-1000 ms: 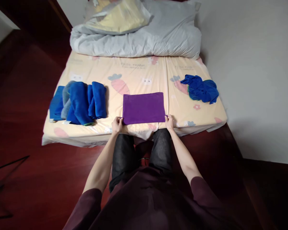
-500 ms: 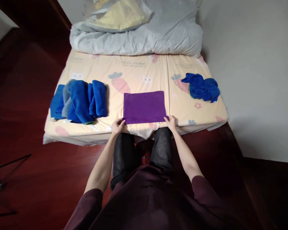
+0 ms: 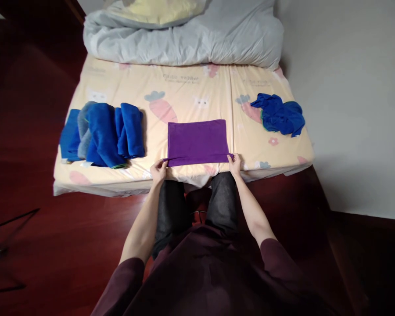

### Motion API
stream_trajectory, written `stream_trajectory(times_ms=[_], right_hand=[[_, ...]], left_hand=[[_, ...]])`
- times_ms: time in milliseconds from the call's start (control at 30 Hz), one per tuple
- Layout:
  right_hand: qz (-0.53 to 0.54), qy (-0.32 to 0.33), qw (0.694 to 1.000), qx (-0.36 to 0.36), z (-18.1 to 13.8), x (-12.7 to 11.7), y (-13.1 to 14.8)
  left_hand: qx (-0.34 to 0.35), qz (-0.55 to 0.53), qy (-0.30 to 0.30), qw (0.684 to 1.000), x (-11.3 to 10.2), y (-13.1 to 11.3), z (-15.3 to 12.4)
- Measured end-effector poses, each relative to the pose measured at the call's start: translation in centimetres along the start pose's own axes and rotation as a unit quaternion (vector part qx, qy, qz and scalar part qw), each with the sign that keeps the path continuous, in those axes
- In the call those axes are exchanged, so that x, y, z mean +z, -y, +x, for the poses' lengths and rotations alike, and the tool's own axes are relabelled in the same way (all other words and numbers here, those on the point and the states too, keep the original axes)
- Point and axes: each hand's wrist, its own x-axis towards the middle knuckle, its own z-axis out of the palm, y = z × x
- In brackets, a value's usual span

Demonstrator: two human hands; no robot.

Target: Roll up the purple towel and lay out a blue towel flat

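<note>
— Filling the upper half of the frame is a mattress (image 3: 184,94) in a pale carrot-print cover, with dark red floor (image 3: 36,245) running down the left side and a grey wall on the right. What is lying on it?

— At centre frame a purple cloth (image 3: 197,141) is lying flat, folded into a rectangle, its long axis running left to right across the picture, parallel to the near mattress edge.

— And the hands?

— The left hand (image 3: 159,169) is pinching the cloth's lower-left corner, fingers closed on the fabric. The right hand (image 3: 235,163) is doing the same at the lower-right corner. Both are gripping the near long edge, which is lifting slightly off the mattress.

— So which way is the cloth lying from the grip?

— It is stretching away from both hands, toward the top of the frame. Each hand is sitting at one end of the long axis, so neither is nearer; they are evenly placed.

— Anything else around?

— A stack of folded blue towels (image 3: 102,135) is resting at centre left, well apart from the purple cloth. A crumpled blue cloth (image 3: 279,116) is sitting at right of centre, near the mattress's right edge. A bunched grey duvet (image 3: 184,41) is lying across the top.
</note>
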Motion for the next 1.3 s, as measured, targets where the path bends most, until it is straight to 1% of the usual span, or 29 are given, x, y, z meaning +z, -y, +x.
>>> stream_trajectory(times_ms=[233,333,433,567,667,767,933,1133,1300], right_hand=[[0.029,-0.031,0.998,0.037,0.4,0.4,-0.5],[0.062,-0.037,0.996,0.047,0.6,0.4,-0.5],[0.079,-0.036,0.995,0.050,0.7,0.3,-0.4],[0.080,-0.033,0.994,0.060,0.9,0.0,-0.3],[0.085,-0.030,0.994,0.061,0.9,-0.2,-0.4],[0.086,-0.027,0.994,0.059,1.0,-0.2,-0.6],[0.080,-0.023,0.995,0.054,1.0,-0.4,-0.8],[0.110,-0.015,0.991,0.075,1.3,-0.8,-1.3],[0.110,-0.011,0.991,0.082,1.4,-0.7,-1.2]], left_hand=[[-0.010,0.014,-0.022,1.000,0.2,-0.2,0.4],[-0.011,0.002,-0.016,1.000,0.1,-0.4,0.3],[-0.010,-0.005,-0.013,1.000,0.0,-0.5,0.2],[-0.013,0.017,-0.030,0.999,-0.2,-0.7,0.0],[-0.015,0.026,-0.028,0.999,-0.2,-0.7,-0.2],[-0.005,0.032,-0.026,0.999,-0.2,-0.7,-0.3],[0.010,0.029,-0.046,0.998,-0.2,-0.7,-0.3],[-0.009,-0.031,-0.014,0.999,-0.6,-0.8,0.4],[-0.011,-0.029,-0.016,0.999,-0.6,-0.9,0.5]])
